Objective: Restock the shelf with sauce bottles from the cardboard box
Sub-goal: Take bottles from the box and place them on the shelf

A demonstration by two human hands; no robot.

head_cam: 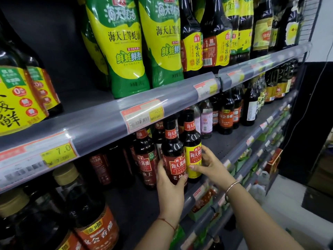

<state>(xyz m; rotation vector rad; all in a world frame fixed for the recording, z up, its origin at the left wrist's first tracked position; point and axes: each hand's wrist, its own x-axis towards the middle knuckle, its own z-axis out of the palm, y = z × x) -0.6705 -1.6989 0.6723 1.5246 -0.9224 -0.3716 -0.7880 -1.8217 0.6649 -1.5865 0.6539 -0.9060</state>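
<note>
Your left hand wraps the red-labelled bottle from below, fingers closed around its body; your right hand is closed more loosely on the yellow-labelled bottle touching it on the right. Both bottles stand upright at the front edge of the middle shelf, just ahead of more dark bottles. You seem to be mid-restock: these two look nearly placed, bare shelf remains to their right, and the cardboard box is out of view, so what's left is unclear.
</note>
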